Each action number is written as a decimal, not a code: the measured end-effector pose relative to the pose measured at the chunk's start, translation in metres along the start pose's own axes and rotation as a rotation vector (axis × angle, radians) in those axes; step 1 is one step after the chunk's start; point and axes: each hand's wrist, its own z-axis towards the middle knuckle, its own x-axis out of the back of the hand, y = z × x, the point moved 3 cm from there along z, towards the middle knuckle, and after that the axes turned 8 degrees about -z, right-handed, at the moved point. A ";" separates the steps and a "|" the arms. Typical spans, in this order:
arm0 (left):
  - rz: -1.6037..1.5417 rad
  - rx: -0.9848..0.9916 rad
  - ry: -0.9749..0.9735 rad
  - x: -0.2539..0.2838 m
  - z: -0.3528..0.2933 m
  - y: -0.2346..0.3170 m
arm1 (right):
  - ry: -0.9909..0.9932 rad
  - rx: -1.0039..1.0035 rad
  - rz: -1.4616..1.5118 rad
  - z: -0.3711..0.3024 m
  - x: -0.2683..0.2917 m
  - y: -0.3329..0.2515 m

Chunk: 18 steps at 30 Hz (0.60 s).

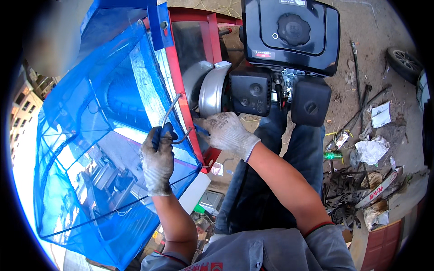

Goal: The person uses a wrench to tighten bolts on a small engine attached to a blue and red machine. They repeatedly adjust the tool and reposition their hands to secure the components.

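My left hand (157, 160), in a grey-white work glove with dark blue fingertips, is closed around a thin grey wire (169, 109). The wire bends in a loop, and its two ends meet the red metal frame (177, 79) of a machine. On the frame's other side, my right hand (228, 133), gloved alike, has its fingers curled in against the red edge. What those fingers hold, if anything, is hidden. Blue mesh netting (108, 217) spreads from the frame beside my left hand. Just above my right hand sits a silvery round housing (211, 92).
A small engine with a black fuel tank (294, 36) stands over my legs. On the ground at right lie a chainsaw bar (379, 189), a green bottle (333, 155), white plastic (372, 150), rods (357, 77) and a wheel (404, 64).
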 end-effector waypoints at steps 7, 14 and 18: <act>-0.001 -0.037 -0.030 0.001 0.001 0.006 | 0.232 -0.066 0.077 -0.005 -0.031 0.003; 0.009 -0.024 -0.105 0.004 0.009 0.001 | 0.046 0.020 -0.030 0.001 -0.007 0.005; -0.018 0.011 -0.092 0.003 0.006 0.000 | -0.061 0.022 -0.083 0.006 -0.001 0.006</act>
